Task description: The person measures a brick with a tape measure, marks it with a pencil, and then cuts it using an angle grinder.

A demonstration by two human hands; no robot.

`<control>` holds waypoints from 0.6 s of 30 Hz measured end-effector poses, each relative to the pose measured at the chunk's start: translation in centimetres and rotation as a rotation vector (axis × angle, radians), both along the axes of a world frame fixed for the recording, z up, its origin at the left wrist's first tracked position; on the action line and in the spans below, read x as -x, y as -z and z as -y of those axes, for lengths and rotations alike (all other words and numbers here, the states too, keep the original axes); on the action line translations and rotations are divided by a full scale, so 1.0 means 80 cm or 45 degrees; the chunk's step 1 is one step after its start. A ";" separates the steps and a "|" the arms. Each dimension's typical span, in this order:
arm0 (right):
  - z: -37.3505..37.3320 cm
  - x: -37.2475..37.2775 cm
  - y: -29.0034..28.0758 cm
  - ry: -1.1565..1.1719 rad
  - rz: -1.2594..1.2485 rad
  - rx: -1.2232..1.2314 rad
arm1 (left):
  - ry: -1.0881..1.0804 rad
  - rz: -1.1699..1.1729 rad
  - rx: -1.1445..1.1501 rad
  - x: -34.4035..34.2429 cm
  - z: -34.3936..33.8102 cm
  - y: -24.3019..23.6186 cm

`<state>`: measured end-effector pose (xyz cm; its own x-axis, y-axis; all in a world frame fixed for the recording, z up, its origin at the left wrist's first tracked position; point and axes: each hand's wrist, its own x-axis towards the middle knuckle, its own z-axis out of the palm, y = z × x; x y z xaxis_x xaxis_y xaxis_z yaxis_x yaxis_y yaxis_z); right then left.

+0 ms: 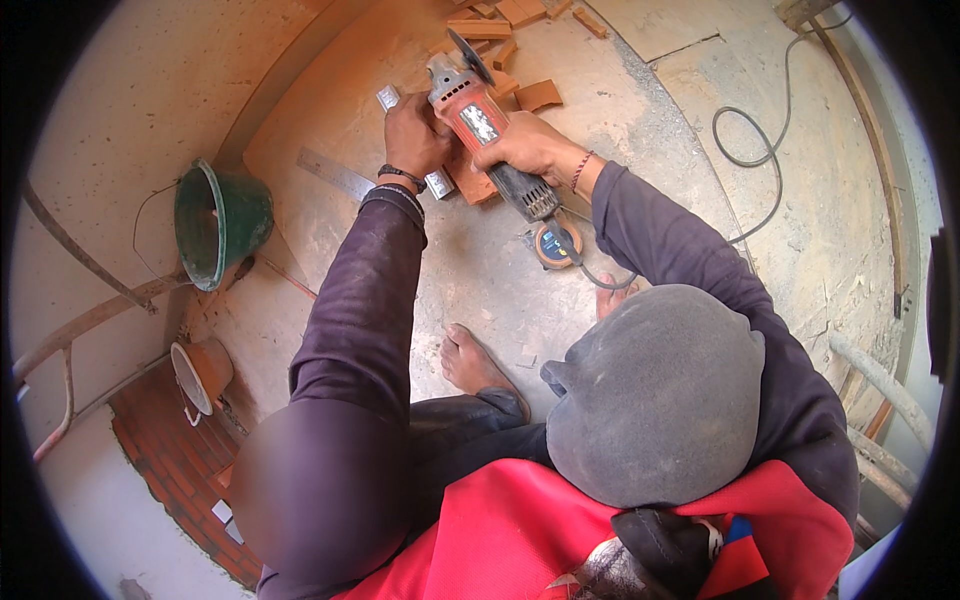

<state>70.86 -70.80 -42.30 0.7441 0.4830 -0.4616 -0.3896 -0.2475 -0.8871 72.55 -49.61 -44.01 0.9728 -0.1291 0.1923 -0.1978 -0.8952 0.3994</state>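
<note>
My right hand is wrapped round the body of a red and black angle grinder. Its thin disc points away from me, over the floor near broken tile pieces. My left hand is closed over a silver metal bar, whose two ends show on either side of the hand. Under and beside that hand lies a terracotta tile, partly hidden by the hand and the grinder. Left of the left wrist, a flat metal ruler rests on the dusty floor.
A round tape measure lies beneath the grinder's tail, beside the cord, which loops away to the right. Cut terracotta pieces lie ahead. A green bucket and an orange bucket stand at left. Metal tubes edge the right.
</note>
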 end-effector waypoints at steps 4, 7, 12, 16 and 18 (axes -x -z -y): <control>0.003 0.011 -0.004 0.010 -0.105 -0.084 | 0.007 0.038 0.008 -0.001 -0.003 0.004; 0.005 0.015 -0.004 0.022 -0.129 -0.079 | 0.009 0.043 0.012 0.002 -0.003 0.004; 0.005 0.009 0.006 -0.002 -0.079 -0.036 | 0.007 0.049 0.023 0.002 -0.001 0.004; 0.002 0.002 0.001 0.002 -0.113 -0.027 | -0.006 -0.009 0.021 0.002 0.003 -0.002; 0.001 0.001 -0.001 0.006 -0.101 -0.025 | -0.006 -0.009 0.012 0.002 0.005 -0.003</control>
